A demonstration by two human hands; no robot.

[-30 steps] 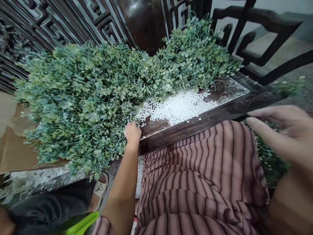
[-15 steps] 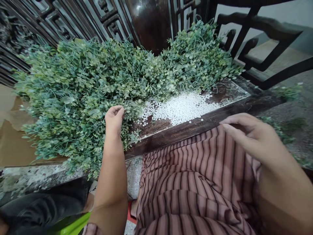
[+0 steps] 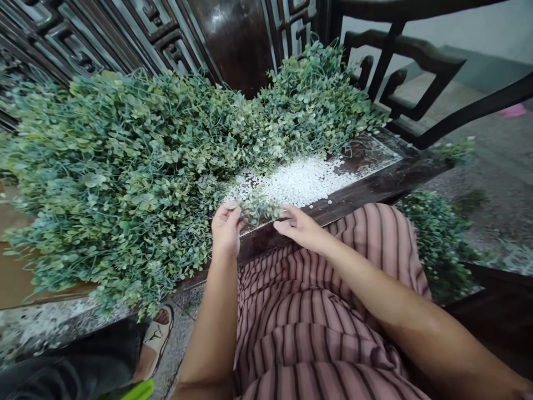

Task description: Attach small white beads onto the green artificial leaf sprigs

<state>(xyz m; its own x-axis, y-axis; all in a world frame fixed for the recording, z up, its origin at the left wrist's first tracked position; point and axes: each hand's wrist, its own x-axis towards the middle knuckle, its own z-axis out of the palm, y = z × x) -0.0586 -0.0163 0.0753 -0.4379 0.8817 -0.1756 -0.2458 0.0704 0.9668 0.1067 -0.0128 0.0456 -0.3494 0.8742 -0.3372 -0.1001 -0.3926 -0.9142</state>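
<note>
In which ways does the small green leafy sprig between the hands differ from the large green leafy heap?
The sprig is far smaller than the heap. The sprig is between the left hand and right hand, whereas the heap spreads across the dark wooden bench. Both have small green leaves.

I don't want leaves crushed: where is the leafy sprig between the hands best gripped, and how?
Probably pinch the leafy sprig by its left end, coming from the left, where the left hand seems to hold it. It extends sideways, its spread reaching toward the right hand, so an end grip should crush less.
</note>
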